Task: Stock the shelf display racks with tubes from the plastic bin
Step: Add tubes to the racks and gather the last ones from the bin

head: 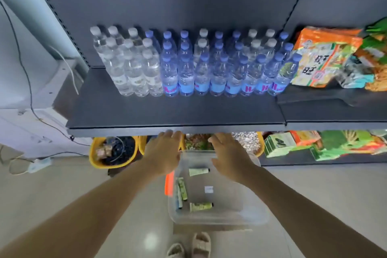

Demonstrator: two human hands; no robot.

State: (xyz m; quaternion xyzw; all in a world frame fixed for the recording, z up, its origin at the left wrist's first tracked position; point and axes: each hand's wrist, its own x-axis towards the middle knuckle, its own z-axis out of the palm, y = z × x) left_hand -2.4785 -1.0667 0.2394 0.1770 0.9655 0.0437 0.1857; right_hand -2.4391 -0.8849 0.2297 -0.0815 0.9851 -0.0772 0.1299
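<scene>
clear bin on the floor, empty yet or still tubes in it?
Not empty. The clear plastic bin holds a few tubes, all lying flat on its bottom; no lid on it.

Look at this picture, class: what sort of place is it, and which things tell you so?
Most likely a small shop or a mock-up of one. A dark metal shelf holds rows of water bottles faced forward, snack packs sit beside them, and a bin of tubes waits on the floor.

Dark metal shelving (167, 115), glossy pale floor (62, 190)
</scene>
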